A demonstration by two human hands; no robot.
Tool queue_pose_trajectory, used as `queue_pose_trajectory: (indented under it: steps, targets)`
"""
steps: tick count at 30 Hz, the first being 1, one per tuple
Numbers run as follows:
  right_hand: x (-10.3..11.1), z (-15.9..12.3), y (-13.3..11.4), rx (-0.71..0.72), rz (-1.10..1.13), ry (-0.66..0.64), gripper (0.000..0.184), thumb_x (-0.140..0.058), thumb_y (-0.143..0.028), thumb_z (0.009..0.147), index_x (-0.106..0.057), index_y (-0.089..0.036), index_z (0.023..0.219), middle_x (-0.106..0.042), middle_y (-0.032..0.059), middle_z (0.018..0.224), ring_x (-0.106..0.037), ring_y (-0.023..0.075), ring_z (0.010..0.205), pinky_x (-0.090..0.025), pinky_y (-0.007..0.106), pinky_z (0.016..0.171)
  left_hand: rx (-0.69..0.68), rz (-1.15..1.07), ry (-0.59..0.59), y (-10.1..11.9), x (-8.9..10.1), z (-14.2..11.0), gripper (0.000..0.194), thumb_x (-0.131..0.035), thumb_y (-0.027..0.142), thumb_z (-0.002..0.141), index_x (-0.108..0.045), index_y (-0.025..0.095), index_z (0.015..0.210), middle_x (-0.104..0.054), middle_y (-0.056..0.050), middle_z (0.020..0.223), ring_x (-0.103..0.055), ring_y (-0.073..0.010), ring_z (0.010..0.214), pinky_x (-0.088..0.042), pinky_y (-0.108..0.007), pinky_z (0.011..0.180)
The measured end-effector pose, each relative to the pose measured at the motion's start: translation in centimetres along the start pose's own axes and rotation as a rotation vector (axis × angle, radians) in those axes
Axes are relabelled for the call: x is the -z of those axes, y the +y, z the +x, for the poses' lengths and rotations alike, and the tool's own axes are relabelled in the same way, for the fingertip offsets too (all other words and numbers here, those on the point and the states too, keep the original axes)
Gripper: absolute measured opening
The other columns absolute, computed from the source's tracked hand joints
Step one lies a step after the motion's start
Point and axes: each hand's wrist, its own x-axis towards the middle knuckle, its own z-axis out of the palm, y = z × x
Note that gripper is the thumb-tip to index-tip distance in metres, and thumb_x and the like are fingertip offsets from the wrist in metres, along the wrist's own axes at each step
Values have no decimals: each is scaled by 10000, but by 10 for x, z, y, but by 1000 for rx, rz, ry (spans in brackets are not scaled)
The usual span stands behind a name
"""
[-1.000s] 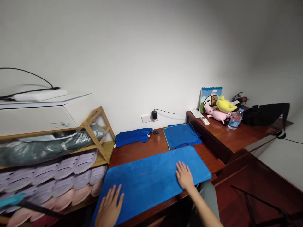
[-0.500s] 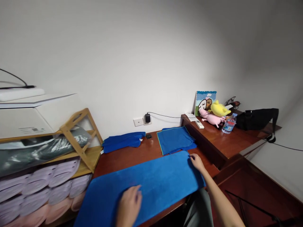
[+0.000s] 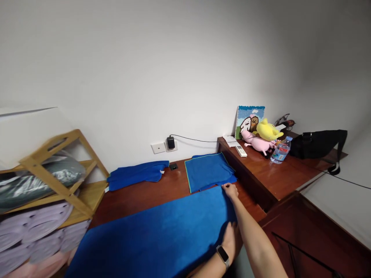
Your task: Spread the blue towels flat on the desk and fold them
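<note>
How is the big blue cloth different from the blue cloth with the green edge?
The big cloth is much longer, while the green-edged cloth is smaller. The big cloth shows no green edge; the other has a thin green line on it. The right hand is at the big cloth's far corner, but no hand touches the green-edged cloth. Both are blue and lie on the table.

The remote (image 3: 241, 151) lies left of the bottle (image 3: 281, 150) on the raised desk section (image 3: 269, 173).
</note>
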Motion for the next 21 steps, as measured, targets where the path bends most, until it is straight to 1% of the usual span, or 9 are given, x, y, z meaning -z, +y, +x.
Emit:
queue_pose_trajectory:
  steps: [3, 6, 9, 12, 14, 16, 17, 19, 21]
  targets:
    - [7, -1, -12, 46, 62, -35, 248, -619, -429, 890, -777, -241, 924, -809, 61, 950, -764, 229, 912, -562, 300, 810, 49, 94, -22, 4, -7, 1, 515, -603, 227, 931, -688, 342, 1425, -795, -165, 1239, -694, -430, 1230, -573, -653, 998]
    - [20, -5, -30, 128, 108, -57, 218, -622, -383, 865, -751, -208, 862, -800, 61, 888, -751, 218, 867, -545, 262, 767, 75, 124, -4, 17, -5, 5, 453, -517, 142, 952, -752, 281, 1313, -810, -194, 1103, -744, -384, 1078, -613, -567, 887]
    - [39, -10, -51, 190, 130, -72, 171, -635, -337, 827, -738, -200, 835, -780, 54, 838, -730, 212, 820, -533, 260, 741, 52, 89, 16, 30, 10, 6, 387, -514, 116, 939, -797, 248, 1168, -805, -197, 983, -754, -366, 994, -609, -512, 801]
    - [58, -16, -76, 252, 157, -131, 154, -659, -308, 795, -747, -197, 855, -733, 20, 745, -680, 179, 709, -511, 250, 684, 47, 39, 51, 34, 36, -9, 332, -537, 117, 925, -797, 239, 1092, -790, -200, 961, -761, -351, 962, -601, -499, 806]
    - [67, -23, -97, 307, 186, -212, 191, -661, -329, 804, -758, -185, 886, -678, -9, 657, -616, 154, 604, -486, 244, 619, 81, 18, 87, 29, 58, -33, 337, -542, 122, 914, -760, 230, 1146, -787, -197, 992, -766, -335, 946, -607, -490, 842]
    - [69, -35, -125, 379, 218, -316, 249, -639, -363, 837, -768, -164, 912, -617, -31, 586, -549, 137, 527, -453, 238, 559, 172, -18, 155, 18, 84, -68, 365, -512, 135, 926, -705, 238, 1218, -794, -174, 1004, -774, -312, 942, -615, -460, 860]
    - [67, -42, -141, 419, 234, -369, 280, -623, -378, 857, -773, -152, 928, -597, -37, 567, -527, 131, 507, -441, 234, 540, 235, -62, 212, 12, 98, -89, 373, -485, 146, 944, -679, 252, 1244, -800, -155, 1004, -780, -293, 942, -619, -430, 853]
    - [55, -61, -178, 505, 262, -471, 331, -591, -392, 900, -782, -133, 979, -595, -35, 569, -525, 123, 507, -440, 225, 537, 368, -208, 371, -3, 127, -140, 369, -425, 200, 1000, -637, 300, 1285, -819, -109, 1014, -796, -244, 942, -622, -354, 834]
    - [32, -86, -222, 590, 281, -567, 357, -562, -383, 938, -784, -128, 1053, -646, -17, 626, -576, 120, 550, -477, 220, 578, 475, -354, 542, -18, 157, -195, 360, -416, 327, 1045, -591, 325, 1360, -834, -100, 1095, -802, -229, 1017, -626, -317, 859]
